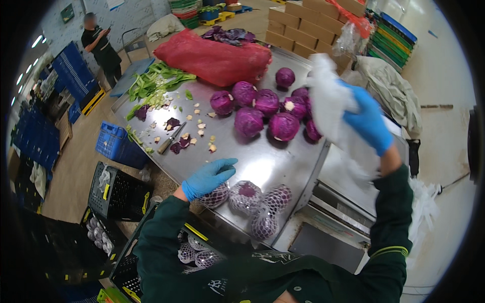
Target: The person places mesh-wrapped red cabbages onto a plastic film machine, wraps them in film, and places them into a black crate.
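Observation:
My left hand, in a blue glove, hovers open over the near edge of the steel table, just above a netted red cabbage. Several more netted cabbages lie beside it. My right hand, also gloved, is raised at the right and grips a bunch of white foam netting. Several bare red cabbages sit in the middle of the table.
A red mesh sack lies at the table's far end, with green leaves, trimmings and a knife to the left. Black crates with netted cabbages stand below left, a blue crate beyond. Another person stands far left. Cardboard boxes behind.

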`<state>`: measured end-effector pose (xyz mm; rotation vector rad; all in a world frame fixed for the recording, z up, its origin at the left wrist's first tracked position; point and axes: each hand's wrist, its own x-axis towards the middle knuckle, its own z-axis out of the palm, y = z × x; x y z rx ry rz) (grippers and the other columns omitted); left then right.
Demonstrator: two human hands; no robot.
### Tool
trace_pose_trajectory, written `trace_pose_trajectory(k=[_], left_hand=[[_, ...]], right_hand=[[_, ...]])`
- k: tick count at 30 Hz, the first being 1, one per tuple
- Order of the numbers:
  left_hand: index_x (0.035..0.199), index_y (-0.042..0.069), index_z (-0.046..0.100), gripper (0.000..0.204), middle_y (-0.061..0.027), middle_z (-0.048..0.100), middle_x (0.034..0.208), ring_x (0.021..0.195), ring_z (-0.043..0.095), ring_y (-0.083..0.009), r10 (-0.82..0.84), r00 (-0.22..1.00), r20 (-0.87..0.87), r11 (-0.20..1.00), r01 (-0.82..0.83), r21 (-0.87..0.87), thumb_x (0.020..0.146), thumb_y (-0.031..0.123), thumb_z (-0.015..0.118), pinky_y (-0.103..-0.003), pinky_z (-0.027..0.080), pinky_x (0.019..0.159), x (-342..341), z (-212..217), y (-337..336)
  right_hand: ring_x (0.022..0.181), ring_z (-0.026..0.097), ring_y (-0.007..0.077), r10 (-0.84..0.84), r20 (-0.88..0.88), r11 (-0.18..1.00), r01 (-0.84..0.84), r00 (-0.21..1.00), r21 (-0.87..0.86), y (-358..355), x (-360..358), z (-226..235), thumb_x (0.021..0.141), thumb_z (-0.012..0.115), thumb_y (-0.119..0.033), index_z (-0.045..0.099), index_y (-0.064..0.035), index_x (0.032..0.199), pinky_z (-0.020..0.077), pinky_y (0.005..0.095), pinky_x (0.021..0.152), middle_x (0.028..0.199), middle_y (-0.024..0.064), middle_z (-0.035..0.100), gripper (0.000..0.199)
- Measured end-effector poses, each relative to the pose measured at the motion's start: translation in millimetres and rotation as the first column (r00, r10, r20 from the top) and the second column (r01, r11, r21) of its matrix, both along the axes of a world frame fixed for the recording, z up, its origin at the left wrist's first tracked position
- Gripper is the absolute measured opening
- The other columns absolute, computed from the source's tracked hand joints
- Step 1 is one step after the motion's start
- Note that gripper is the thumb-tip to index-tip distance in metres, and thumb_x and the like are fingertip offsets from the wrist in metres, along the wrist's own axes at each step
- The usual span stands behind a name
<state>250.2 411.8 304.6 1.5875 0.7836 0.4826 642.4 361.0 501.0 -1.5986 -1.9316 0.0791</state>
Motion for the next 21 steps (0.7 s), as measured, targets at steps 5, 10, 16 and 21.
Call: trace_pose_trajectory(k=[5,10,16,21], left_hand=[[0.133,0.001,0.047,0.041,-0.0079,0.058,0.122,0.112,0.055,-0.0142,0.203,0.979,0.034,0.976,-0.199,-0.09,0.095,0.012,0.055,-0.027,0.044,0.096,-51,-22,22],[0.135,0.002,0.045,0.052,-0.0072,0.058,0.114,0.096,0.058,-0.0155,0.561,0.828,-0.009,0.817,-0.556,-0.156,0.09,0.019,0.064,-0.027,0.047,0.082,-108,-66,44],[0.123,0.004,0.058,0.041,-0.0035,0.059,0.112,0.093,0.055,-0.0123,0.852,0.501,0.153,0.523,-0.789,-0.323,0.093,0.031,0.057,-0.026,0.046,0.08,-115,-74,108],[0.107,0.01,0.068,0.025,-0.0006,0.062,0.095,0.08,0.055,-0.0091,0.84,0.408,0.357,0.438,-0.899,-0.002,0.094,0.024,0.053,-0.024,0.044,0.074,-126,-59,143]], right_hand=[[0.099,0.057,0.0348,0.276,0.154,0.958,-0.285,0.949,0.037,132,-155,-84,0.073,0.062,-0.012,0.05,-0.0134,0.132,0.046,0.0415,0.087,0.107,0.0172,0.057,0.06],[0.102,0.055,0.0383,0.291,0.249,0.939,-0.226,0.924,-0.259,196,-292,-180,0.076,0.066,-0.036,0.039,-0.0126,0.14,0.0475,0.0452,0.085,0.113,0.021,0.054,0.073],[0.128,0.035,0.0446,0.428,0.158,0.84,-0.327,0.89,-0.433,195,-295,-309,0.072,0.069,-0.055,0.025,-0.0113,0.147,0.0361,0.0494,0.103,0.14,0.0259,0.034,0.097],[0.13,0.035,0.0395,0.46,-0.147,0.772,-0.476,0.876,-0.421,190,-273,-286,0.082,0.063,-0.047,0.035,-0.0103,0.143,0.033,0.043,0.107,0.139,0.0237,0.04,0.076]])
